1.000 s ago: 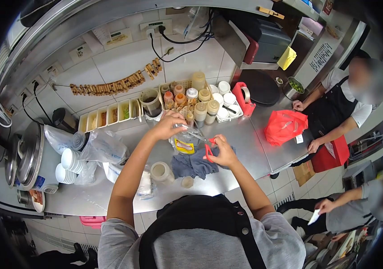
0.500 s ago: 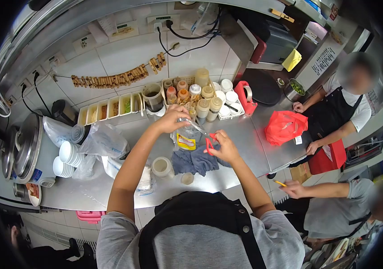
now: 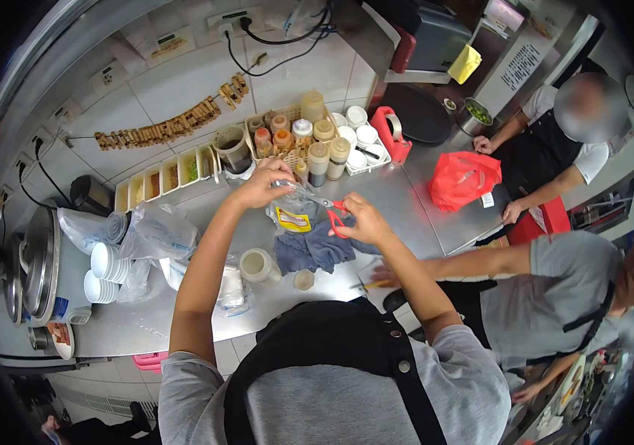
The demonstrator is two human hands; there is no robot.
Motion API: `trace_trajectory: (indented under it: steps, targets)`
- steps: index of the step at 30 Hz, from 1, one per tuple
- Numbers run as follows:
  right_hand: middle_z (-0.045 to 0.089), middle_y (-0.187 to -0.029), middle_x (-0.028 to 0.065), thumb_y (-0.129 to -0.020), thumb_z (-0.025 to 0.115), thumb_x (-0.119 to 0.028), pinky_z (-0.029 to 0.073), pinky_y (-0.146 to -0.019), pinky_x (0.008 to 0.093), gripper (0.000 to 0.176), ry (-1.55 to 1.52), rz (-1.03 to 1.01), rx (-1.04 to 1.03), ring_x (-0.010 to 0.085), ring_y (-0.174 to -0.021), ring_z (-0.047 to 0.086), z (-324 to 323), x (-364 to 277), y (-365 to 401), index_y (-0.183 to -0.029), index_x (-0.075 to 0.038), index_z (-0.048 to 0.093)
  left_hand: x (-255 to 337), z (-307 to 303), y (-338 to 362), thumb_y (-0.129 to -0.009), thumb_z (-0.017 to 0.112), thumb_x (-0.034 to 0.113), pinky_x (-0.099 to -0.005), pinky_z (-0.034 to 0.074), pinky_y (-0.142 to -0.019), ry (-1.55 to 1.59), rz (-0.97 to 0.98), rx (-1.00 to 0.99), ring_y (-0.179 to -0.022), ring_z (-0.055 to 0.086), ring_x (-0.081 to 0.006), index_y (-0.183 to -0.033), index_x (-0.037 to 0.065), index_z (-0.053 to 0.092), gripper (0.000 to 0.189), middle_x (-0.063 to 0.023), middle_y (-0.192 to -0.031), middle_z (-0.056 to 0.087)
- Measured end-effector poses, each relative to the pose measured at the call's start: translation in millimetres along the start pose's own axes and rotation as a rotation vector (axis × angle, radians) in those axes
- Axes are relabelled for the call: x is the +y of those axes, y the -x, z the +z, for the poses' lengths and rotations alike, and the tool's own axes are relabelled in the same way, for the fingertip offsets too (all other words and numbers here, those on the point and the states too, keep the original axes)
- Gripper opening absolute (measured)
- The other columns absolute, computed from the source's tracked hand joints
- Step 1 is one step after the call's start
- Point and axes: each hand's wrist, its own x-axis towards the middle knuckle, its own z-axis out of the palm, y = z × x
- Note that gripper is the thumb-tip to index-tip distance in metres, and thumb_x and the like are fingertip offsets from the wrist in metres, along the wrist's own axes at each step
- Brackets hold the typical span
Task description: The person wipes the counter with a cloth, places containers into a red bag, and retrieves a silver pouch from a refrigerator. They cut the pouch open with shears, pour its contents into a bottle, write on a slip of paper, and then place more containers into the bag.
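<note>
Hands: left hand [image 3: 265, 184] is nearly closed, thumb and fingertips pinching thin plastic at the top of the clear bag [image 3: 285, 211]; right hand [image 3: 365, 219] has its fingers in the red handles of the scissors [image 3: 332, 204], loops apart. Blades point at about 10 o'clock, toward the left fingertips; can't tell exact gap or whether they bite the plastic. Clock centered on clear bag, 12 = wall. To cut well, I'd pull the pinched part taut, set blades square just clear of the fingertips, use one short smooth close, and hold the bag upright so nothing spills if it's loaded. Contents not readable; can't tell if its base touches the counter [image 3: 376, 200]. Main risk: blades too close to the left fingers. Near to far: small cup [image 3: 303, 279] near 6, open jar [image 3: 257, 265] at 7, co-worker's hand [image 3: 383, 276] at 4 near the counter edge, so elbow room on the right looks tight. Gray-blue cloth [image 3: 313, 248] bunched at 5, just beside the bag. Farther out, squeeze bottles [image 3: 318, 159] at 1, condiment trays [image 3: 161, 180] toward 10, clothespins [image 3: 161, 126] on the wall at 10.
</note>
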Motion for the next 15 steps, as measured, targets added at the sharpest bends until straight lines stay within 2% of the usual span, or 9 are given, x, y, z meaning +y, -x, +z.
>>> trace_trajectory:
  steps: [4,12,15]
  targets:
    - [0.050,-0.081,0.0090,-0.060,0.080,-0.033,0.045,-0.065,0.0377,0.046,-0.022,0.034,0.000,0.0282,-0.074,0.054,9.6,5.8,2.9,-0.079,-0.001,0.053,5.2,2.4,-1.0,-0.077,0.069,0.018,-0.0353,0.031,-0.094,0.035,-0.047,-0.010,-0.106,0.040,-0.0240,-0.093,0.008,0.064,0.020,-0.0042,-0.104,0.053]
    - [0.049,-0.081,0.0087,-0.058,0.079,-0.042,0.045,-0.064,0.0376,0.054,0.064,-0.063,0.023,0.0279,-0.074,0.054,-4.1,2.1,1.6,-0.085,-0.001,0.055,1.7,1.8,1.2,-0.076,0.068,0.011,-0.0352,0.031,-0.094,0.052,-0.057,-0.017,-0.105,0.040,-0.0235,-0.094,0.008,0.064,0.019,-0.0033,-0.104,0.052]
    - [0.049,-0.082,0.0089,-0.059,0.078,-0.042,0.045,-0.064,0.0373,0.055,0.058,-0.039,0.002,0.0278,-0.075,0.054,-1.7,4.7,3.8,-0.087,-0.001,0.056,2.5,1.8,1.4,-0.076,0.068,0.011,-0.0351,0.030,-0.094,0.051,-0.062,-0.019,-0.105,0.040,-0.0234,-0.094,0.009,0.064,0.018,-0.0031,-0.104,0.052]
